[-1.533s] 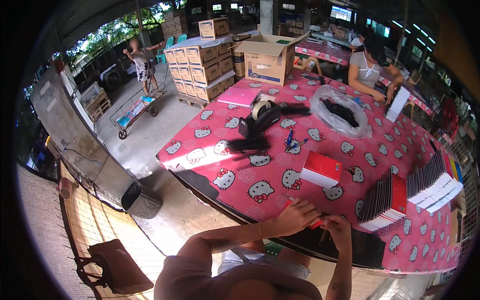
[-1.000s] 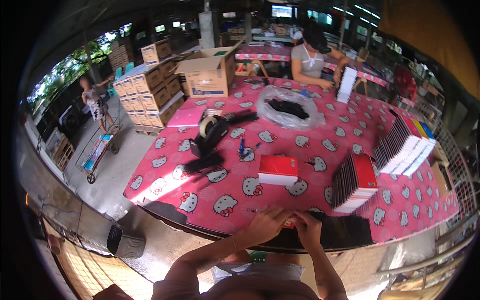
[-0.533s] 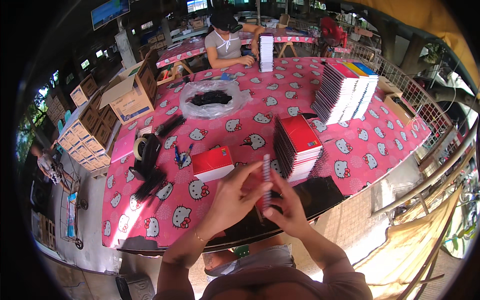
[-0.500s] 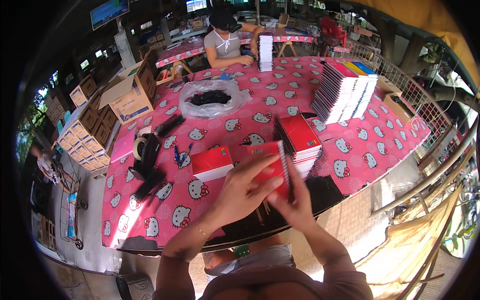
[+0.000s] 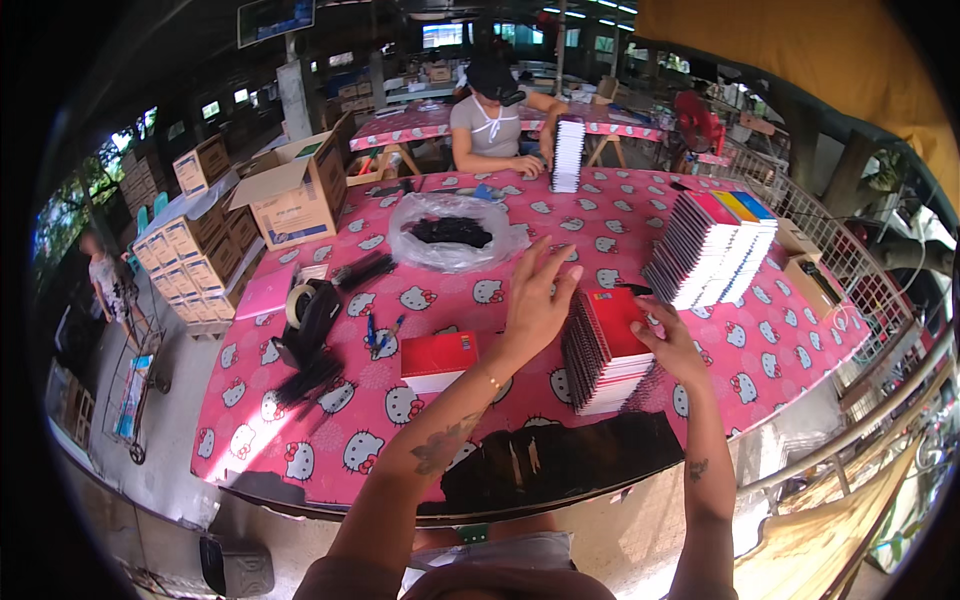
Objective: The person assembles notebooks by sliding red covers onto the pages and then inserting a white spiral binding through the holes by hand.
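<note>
Near the table's (image 5: pixel 300 440) front edge, both hands flank a leaning stack of red notebooks (image 5: pixel 603 350). The left hand (image 5: pixel 535 300) hovers open, fingers spread, at the stack's left face; the right hand (image 5: pixel 672 345) presses open against its right side, gripping nothing. To square it well, push both palms inward evenly, spirals aligned. A lone red notebook (image 5: pixel 438 357) lies left; a taller multicoloured stack (image 5: pixel 710 245) stands beyond.
</note>
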Available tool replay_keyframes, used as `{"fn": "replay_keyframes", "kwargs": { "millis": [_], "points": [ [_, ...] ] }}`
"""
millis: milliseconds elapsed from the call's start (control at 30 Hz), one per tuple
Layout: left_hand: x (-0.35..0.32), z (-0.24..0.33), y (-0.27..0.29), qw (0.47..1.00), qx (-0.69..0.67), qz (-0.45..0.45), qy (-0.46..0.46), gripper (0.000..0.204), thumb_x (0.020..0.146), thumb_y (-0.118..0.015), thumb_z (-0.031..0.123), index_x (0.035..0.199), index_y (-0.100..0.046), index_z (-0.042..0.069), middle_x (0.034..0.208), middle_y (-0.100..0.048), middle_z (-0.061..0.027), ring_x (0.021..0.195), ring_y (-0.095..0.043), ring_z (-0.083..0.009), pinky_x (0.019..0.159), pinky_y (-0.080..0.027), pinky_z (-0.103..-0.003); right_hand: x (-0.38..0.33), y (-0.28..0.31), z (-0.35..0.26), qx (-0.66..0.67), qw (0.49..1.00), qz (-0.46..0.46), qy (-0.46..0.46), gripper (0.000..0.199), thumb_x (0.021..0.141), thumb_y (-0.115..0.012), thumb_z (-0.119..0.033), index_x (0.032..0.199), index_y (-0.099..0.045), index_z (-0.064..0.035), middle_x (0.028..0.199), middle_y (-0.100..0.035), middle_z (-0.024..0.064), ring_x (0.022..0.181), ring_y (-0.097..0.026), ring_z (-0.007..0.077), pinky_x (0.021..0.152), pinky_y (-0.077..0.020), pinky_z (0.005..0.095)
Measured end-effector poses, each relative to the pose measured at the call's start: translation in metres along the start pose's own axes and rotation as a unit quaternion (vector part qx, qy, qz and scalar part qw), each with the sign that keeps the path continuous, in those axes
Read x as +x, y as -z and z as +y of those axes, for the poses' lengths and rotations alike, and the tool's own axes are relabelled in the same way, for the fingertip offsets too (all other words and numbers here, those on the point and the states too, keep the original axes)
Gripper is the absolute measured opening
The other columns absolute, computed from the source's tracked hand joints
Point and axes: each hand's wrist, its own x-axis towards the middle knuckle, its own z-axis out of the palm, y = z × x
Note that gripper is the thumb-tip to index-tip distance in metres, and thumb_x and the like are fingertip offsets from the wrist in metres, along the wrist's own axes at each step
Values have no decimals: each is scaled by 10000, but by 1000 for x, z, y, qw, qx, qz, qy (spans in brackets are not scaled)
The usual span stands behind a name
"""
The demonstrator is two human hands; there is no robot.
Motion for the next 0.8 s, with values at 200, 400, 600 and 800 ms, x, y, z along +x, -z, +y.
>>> {"fn": "replay_keyframes", "kwargs": {
  "millis": [200, 400, 600, 800],
  "points": [
    [-113, -45, 184, 942, 300, -150, 12, 377, 855, -709, 138, 1223, -662, 73, 1219, -649, -127, 1075, -646, -303, 867, -541, -381, -22, -15, -94, -37, 986, 101, 128, 475, 897, -712, -264, 1296, -621, -22, 1384, -534, 218, 1272, -528, 367, 1076, -407, 452],
    [-145, -72, 191, 906, 367, -185, -98, 356, 880, -641, 158, 1223, -655, 66, 1170, -673, -104, 1076, -650, -268, 970, -522, -394, -65, -87, -134, 114, 970, -17, 213, 361, 880, -659, -108, 1217, -628, 16, 1338, -555, 188, 1247, -526, 342, 1075, -384, 440],
    [-167, -3, 190, 886, 352, -298, -49, 199, 919, -620, 189, 1105, -646, 123, 1066, -654, -58, 976, -641, -214, 1019, -443, -326, -110, -186, -96, 244, 953, -138, 113, 691, 785, -761, -69, 1400, -457, 4, 1398, -499, 203, 1270, -507, 323, 1062, -402, 404],
    [-233, 14, 173, 975, 126, -6, 181, 453, 923, -655, 215, 1354, -553, 124, 1231, -576, -159, 1151, -588, -282, 1029, -453, -428, -161, -236, -62, 276, 951, -138, -32, 542, 815, -740, -29, 1302, -507, 6, 1252, -577, 127, 1069, -596, 213, 926, -491, 322]
  ]
}}
